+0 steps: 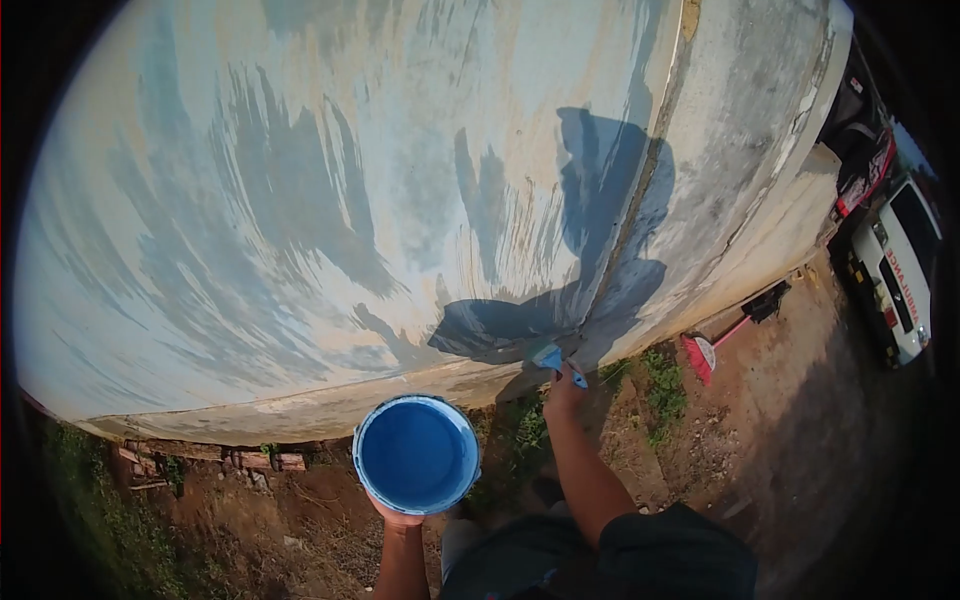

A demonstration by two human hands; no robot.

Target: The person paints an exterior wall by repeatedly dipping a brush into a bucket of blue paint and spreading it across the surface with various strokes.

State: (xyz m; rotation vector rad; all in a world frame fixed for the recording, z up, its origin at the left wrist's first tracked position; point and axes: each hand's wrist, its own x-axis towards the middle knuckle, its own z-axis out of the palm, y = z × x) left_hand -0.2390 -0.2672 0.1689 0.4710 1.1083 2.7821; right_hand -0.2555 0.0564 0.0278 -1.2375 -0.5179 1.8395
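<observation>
My left hand [398,512] supports a round paint bucket [417,455] from below, its rim smeared with blue and blue paint inside. In my right hand [566,392] is a paintbrush [550,357] with a blue handle, the fingers wrapped round it. Its bristles point up and left, close to the lower part of the wall [400,220]. The wall is pale, with streaky blue-grey patches across it. My shadow falls over the wall around the brush.
A grey, cracked wall section [740,130] continues to the right. On the dirt ground lie a red-bristled broom [700,357] and broken bricks [270,460]. Green weeds [665,390] grow along the wall's foot. A white ambulance [905,270] stands at the far right.
</observation>
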